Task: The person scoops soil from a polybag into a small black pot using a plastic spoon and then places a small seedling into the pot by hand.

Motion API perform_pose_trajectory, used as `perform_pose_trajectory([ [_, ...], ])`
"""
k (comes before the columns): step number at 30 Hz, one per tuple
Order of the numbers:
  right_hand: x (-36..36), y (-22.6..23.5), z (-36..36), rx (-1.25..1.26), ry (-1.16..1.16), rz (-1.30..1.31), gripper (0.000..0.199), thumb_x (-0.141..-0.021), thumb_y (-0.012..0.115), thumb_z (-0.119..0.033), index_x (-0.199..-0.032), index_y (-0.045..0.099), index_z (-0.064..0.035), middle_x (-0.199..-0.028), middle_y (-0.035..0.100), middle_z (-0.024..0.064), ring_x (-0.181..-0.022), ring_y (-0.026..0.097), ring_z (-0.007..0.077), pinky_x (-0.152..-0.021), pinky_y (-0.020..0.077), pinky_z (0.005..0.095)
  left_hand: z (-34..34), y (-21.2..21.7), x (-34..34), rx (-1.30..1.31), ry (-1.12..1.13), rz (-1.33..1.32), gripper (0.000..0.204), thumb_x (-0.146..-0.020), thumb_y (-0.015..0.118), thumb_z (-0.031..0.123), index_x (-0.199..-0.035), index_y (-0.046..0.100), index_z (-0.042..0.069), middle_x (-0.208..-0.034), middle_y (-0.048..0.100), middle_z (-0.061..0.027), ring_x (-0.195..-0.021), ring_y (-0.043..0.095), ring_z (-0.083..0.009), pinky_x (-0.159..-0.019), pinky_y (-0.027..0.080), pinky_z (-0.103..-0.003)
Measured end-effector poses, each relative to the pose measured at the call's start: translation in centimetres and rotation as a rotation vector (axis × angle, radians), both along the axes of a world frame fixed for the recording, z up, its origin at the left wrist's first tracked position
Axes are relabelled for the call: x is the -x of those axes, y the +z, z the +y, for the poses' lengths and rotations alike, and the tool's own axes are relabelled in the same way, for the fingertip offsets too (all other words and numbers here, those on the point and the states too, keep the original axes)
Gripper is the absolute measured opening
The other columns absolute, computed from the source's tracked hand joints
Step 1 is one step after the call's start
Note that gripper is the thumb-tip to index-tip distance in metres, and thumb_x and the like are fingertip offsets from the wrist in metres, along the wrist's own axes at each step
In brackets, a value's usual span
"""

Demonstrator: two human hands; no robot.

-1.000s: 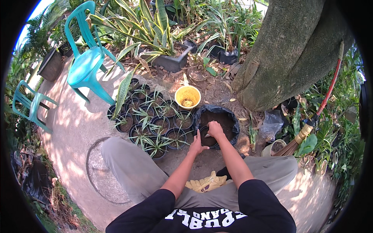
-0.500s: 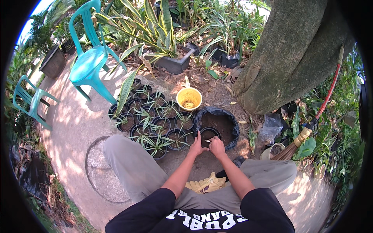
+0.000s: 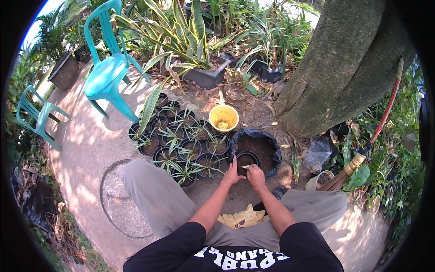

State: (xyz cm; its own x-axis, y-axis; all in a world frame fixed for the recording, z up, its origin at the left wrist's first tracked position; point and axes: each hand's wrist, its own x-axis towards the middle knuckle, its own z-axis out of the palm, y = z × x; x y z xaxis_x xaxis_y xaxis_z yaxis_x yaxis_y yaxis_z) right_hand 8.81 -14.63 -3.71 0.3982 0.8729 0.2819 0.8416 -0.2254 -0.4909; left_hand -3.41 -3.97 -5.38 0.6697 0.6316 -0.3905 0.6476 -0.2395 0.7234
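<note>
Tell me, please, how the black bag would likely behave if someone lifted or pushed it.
The bag would probably fold and sag in the grip, since its rim looks like thin, creased plastic. It may feel heavy for its size, given the soil inside. Pushed, it seems likelier to crumple or drag than roll, as it looks broad and soft-sided.

Pale object (image 3: pixel 245 167) in right fingers (image 3: pixel 252 169) at black pot (image 3: pixel 248 151)
</note>
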Motion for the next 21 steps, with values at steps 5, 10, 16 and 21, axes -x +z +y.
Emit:
perform_pose_trajectory([
  [5, -0.5, 1.4, 2.2, 0.045, -0.049, 0.067, 0.015, -0.077, 0.064, -0.002, -0.088, 0.074, -0.0045, -0.095, 0.068, 0.0185, -0.085, 0.068, 0.0382, -0.079, 0.0561, 0.046, 0.1, 0.3, -0.1, 0.022, -0.01, 0.008, 0.136, -0.068, 0.089, 0.031, -0.156, -0.014, 0.019, -0.155, 0.029, -0.0171, -0.133, 0.045, -0.0408, -0.107, 0.043, -0.049],
  [10, -2.3, 2.2, 5.1, 0.14, -0.041, 0.037, 0.017, -0.071, 0.064, 0.001, -0.082, 0.076, -0.0048, -0.094, 0.069, 0.0199, -0.083, 0.068, 0.0386, -0.078, 0.0556, 0.0458, 0.1, 0.2, -0.3, 0.003, -0.014, -0.013, 0.135, -0.068, 0.089, 0.032, -0.156, -0.013, 0.018, -0.155, 0.029, -0.0176, -0.133, 0.046, -0.0409, -0.106, 0.043, -0.049],
  [16, -2.7, 4.2, 8.4, 0.323, -0.012, 0.062, 0.017, -0.068, 0.069, 0.0, -0.081, 0.077, -0.0067, -0.095, 0.069, 0.0208, -0.088, 0.069, 0.0379, -0.082, 0.056, 0.0452, 0.3, -0.6, 0.1, -0.012, -0.006, -0.037, 0.135, -0.067, 0.09, 0.033, -0.156, -0.011, 0.017, -0.154, 0.029, -0.0191, -0.132, 0.046, -0.0415, -0.106, 0.043, -0.05],
  [21, -3.4, 3.3, 9.1, 0.315, -0.037, 0.043, 0.013, -0.067, 0.07, -0.001, -0.076, 0.076, -0.0069, -0.091, 0.069, 0.0201, -0.088, 0.068, 0.0379, -0.082, 0.056, 0.045, 0.1, 0.2, -0.3, 0.001, -0.02, -0.019, 0.134, -0.068, 0.089, 0.033, -0.156, -0.01, 0.017, -0.154, 0.03, -0.0198, -0.132, 0.046, -0.0423, -0.105, 0.044, -0.05],
])
